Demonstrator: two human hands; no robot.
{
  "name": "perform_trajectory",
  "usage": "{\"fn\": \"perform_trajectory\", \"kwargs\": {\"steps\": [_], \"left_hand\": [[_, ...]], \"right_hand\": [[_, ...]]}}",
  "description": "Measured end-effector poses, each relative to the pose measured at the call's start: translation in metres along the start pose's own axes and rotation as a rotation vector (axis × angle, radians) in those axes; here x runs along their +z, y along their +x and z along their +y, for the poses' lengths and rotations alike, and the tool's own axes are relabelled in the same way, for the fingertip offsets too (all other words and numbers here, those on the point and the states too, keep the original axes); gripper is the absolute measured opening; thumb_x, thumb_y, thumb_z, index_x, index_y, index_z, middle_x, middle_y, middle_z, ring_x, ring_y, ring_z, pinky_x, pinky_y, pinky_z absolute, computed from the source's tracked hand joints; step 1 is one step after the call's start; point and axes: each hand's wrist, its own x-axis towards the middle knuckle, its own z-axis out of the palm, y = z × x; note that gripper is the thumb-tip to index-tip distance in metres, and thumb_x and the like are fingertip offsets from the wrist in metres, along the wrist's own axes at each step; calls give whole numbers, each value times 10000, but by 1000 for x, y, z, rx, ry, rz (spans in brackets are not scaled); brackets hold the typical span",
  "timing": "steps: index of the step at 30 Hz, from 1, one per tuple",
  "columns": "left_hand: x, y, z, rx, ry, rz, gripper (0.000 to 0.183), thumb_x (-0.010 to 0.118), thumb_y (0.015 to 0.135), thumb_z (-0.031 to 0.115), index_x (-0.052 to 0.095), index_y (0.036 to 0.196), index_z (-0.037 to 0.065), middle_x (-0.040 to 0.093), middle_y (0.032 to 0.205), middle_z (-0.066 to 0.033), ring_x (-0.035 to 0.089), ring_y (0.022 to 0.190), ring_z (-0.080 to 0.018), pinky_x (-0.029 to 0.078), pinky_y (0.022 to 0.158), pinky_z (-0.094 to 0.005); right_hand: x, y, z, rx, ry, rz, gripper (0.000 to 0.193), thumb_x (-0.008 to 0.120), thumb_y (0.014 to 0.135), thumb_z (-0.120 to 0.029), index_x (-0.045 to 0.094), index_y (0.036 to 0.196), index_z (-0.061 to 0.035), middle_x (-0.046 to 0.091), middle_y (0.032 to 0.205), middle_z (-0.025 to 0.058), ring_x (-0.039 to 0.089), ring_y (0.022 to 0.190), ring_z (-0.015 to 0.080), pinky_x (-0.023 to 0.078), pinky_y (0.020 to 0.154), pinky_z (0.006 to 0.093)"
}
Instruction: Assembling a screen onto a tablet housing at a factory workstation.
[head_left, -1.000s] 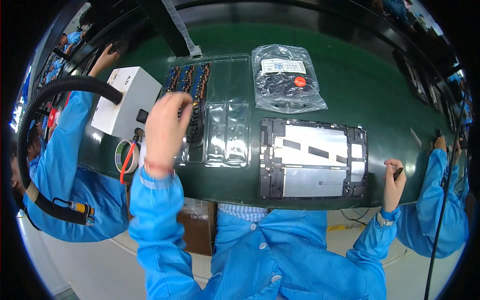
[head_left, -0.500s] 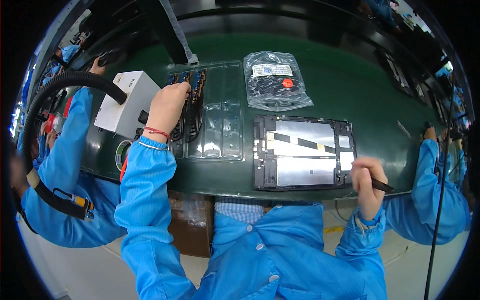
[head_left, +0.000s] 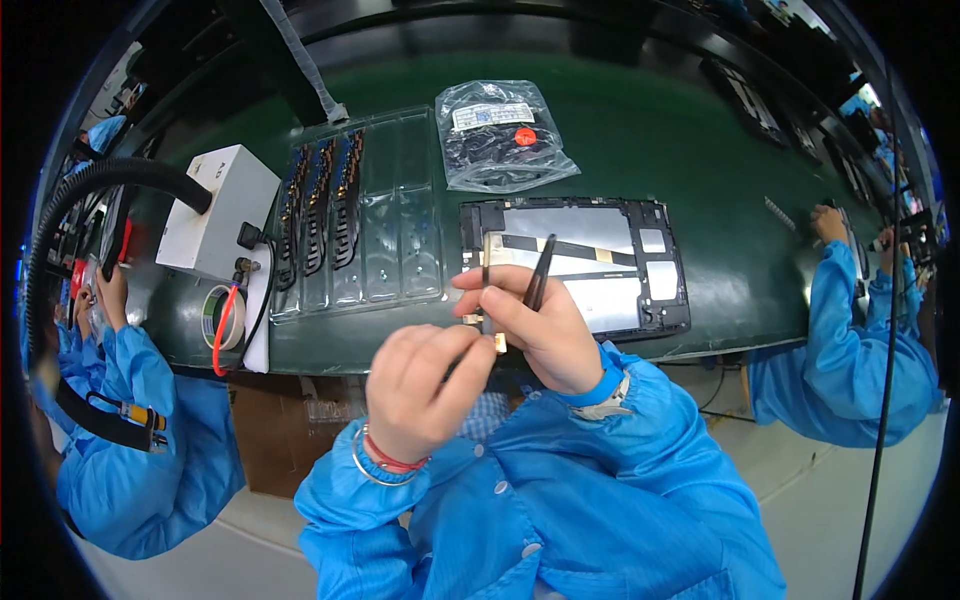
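A thin dark strip with gold-coloured ends, which looks like a flex cable, stands up between my hands near the table's front edge. My left hand is closed, its fingertips pinching the strip's lower end. Thumb and fingers of my right hand close on the strip higher up. That same hand also keeps black tweezers tucked in it, tips pointing away from me. Behind both hands lies an opened tablet with silver battery panels; my hands hide its near left corner.
To the left, a clear plastic tray holds several dark strips. A bagged part lies beyond the tablet. Farther left stand a white box with a black hose and a tape roll. Co-workers in blue sleeves sit at both sides.
My left hand has left the tray and come down to the middle with a strip. My right hand has moved left from the tablet's right side to meet it, still with the tweezers.
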Motion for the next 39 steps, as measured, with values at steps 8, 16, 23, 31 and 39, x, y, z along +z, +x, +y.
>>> {"fn": "perform_trajectory", "kwargs": {"steps": [8, 16, 23, 31, 39], "left_hand": [[9, 17, 5, -162, -161, 19, 237, 688, 678, 56, 635, 909, 41, 609, 968, -78, 588, 807, -268, 484, 683, -356], [9, 34, -1, -201, -145, -23, 198, 679, 684, 26, 641, 877, 42, 630, 886, -67, 590, 797, -252, 452, 706, -346], [4, 40, -7, -23, -57, -27, 231, 672, 639, 44, 634, 866, 47, 625, 873, -33, 582, 775, -207, 436, 701, -343], [-1, 28, -1, -132, -4, 76, 231, 665, 589, -26, 623, 806, 39, 628, 818, -68, 588, 716, -233, 454, 646, -345], [-79, -85, -9, -817, 346, 244, 141, 558, 741, -86, 619, 850, -20, 629, 831, -119, 604, 743, -246, 485, 669, -307]], "right_hand": [[-13, -13, 0, -161, -385, 147, 169, 573, 861, -55, 626, 977, 55, 649, 887, 91, 602, 811, 109, 481, 717, 228], [-12, -25, -6, -429, -773, 195, 192, 602, 821, -27, 614, 1004, 30, 657, 836, 128, 645, 759, 178, 506, 655, 260], [-9, -30, -13, -634, -1161, 225, 212, 618, 786, -65, 608, 994, -31, 614, 759, 123, 610, 660, 290, 488, 546, 346], [-6, -37, -5, -698, -1126, 186, 223, 626, 770, -68, 619, 993, -53, 630, 777, 112, 622, 660, 279, 496, 558, 347], [-26, -50, 4, -357, -760, 142, 191, 614, 816, -46, 635, 1000, -2, 663, 870, 146, 667, 779, 195, 524, 663, 276]]}}
